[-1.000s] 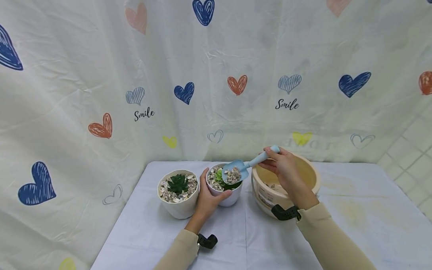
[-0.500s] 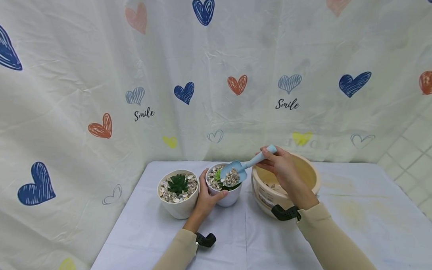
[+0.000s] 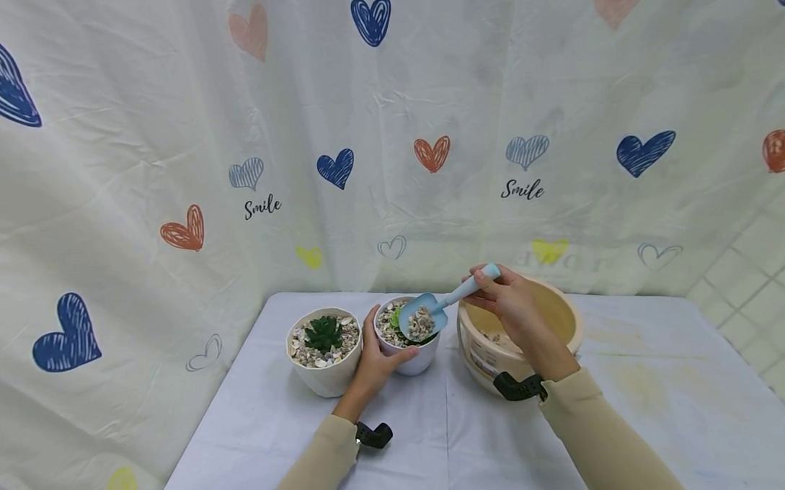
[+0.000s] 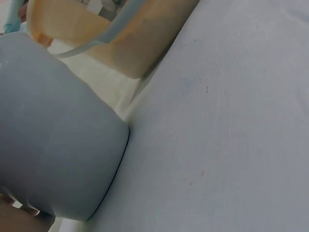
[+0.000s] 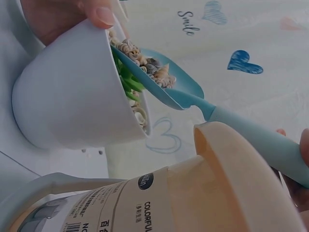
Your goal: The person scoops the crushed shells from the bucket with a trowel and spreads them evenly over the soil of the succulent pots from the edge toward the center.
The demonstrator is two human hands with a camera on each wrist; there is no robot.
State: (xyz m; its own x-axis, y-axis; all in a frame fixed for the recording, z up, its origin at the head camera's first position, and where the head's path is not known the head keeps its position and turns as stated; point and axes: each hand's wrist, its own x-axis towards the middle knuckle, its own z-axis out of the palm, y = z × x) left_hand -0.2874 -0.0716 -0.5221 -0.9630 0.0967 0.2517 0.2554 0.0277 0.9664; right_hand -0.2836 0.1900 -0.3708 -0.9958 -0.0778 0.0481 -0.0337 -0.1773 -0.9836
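My left hand (image 3: 377,352) grips the side of a small white pot (image 3: 418,357) holding a light green plant and pebbles; the same pot (image 4: 53,145) fills the left wrist view, and the pot (image 5: 72,96) shows in the right wrist view too. My right hand (image 3: 507,298) holds a light blue scoop (image 3: 429,312) by its handle, its blade tilted down over the pot with pebbles (image 5: 149,65) on it. The scoop (image 5: 193,99) touches the pot's rim. A beige bowl (image 3: 561,324) sits under my right hand.
A second white pot (image 3: 326,372) with a dark green succulent and pebbles stands left of the held pot. The beige bowl (image 5: 183,193) carries a label reading COLORFUL. A white cloth (image 3: 653,413) covers the table, and a heart-print curtain (image 3: 175,158) hangs behind.
The scoop's blade has moved slightly left and tipped lower over the small pot. My left hand keeps its hold on the pot.
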